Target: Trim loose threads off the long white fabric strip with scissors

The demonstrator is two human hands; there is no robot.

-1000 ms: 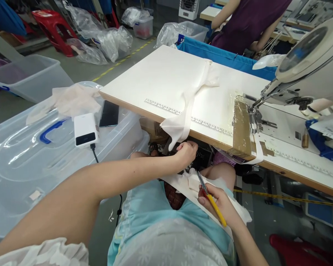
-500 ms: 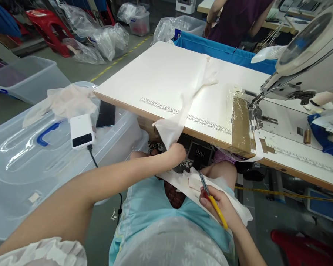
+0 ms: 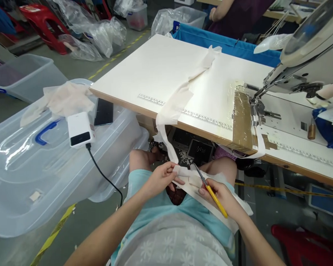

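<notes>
The strip (image 3: 180, 107) of cream fabric trails from the table (image 3: 155, 70) over its edge down to the lap; it looks light, limp and likely stretchy, best pinched near its end; the left hand (image 3: 159, 179) pinches that end between thumb and fingers; the right hand (image 3: 218, 194) is closed round yellow-handled snips (image 3: 208, 186), blades at the cloth; a sewing machine (image 3: 302, 62) stands to the right, a clear bin (image 3: 30, 166) with a power bank (image 3: 79, 129) to the left.

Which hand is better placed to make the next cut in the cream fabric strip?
Right. The right hand holds the yellow-handled snips, blades pointing at the cream fabric strip on the lap. The left hand only pinches the strip beside them.
</notes>
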